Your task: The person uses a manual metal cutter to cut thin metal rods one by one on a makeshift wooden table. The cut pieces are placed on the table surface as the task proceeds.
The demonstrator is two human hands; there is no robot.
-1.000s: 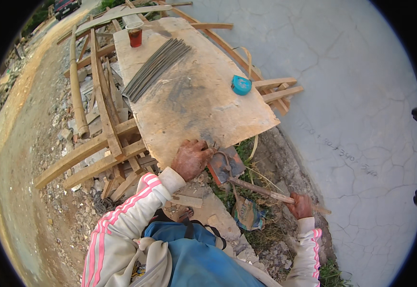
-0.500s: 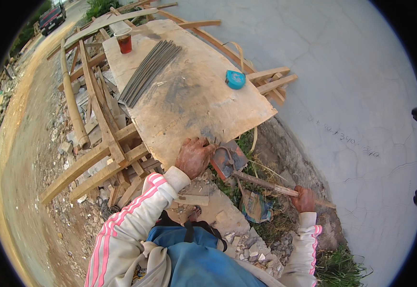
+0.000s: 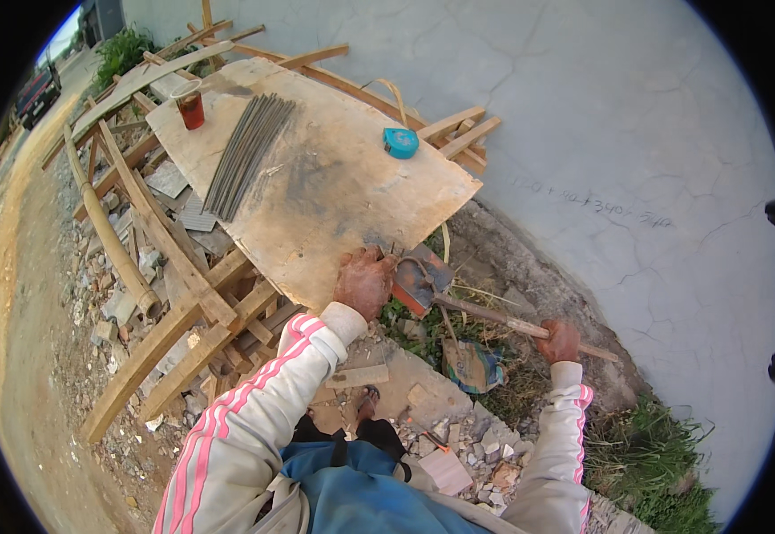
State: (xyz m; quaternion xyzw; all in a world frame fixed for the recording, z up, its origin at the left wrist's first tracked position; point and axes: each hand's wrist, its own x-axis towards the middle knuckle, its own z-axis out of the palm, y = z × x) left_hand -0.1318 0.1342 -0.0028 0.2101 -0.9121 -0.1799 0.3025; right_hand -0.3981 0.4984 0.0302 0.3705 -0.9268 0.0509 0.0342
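Observation:
My right hand (image 3: 558, 342) is wrapped round a long, wood-like handle (image 3: 499, 321). The handle slants from lower right up to a dark, rusty metal piece (image 3: 419, 274), which lies on an orange-edged block (image 3: 410, 299) at the board's near corner. Close beside that metal piece, my left hand (image 3: 365, 283) rests with curled fingers on the near edge of the worn plywood board (image 3: 343, 191). What those fingers hold is hidden. Farther up the board lies a bundle of thin dark metal rods (image 3: 250, 158). A turquoise tape measure (image 3: 400, 143) sits near the right edge.
A plastic cup of red-brown drink (image 3: 191, 110) stands at the board's far left. Timber beams (image 3: 169, 343) and a bamboo pole (image 3: 107, 227) lie over rubble at left. A cracked grey wall (image 3: 601, 116) runs along the right. Grass (image 3: 650, 454) grows at lower right.
The view has shifted, so the board, cup and rods appear farther left. Both hands keep nearly the same places, the left by the metal piece and the right on the handle.

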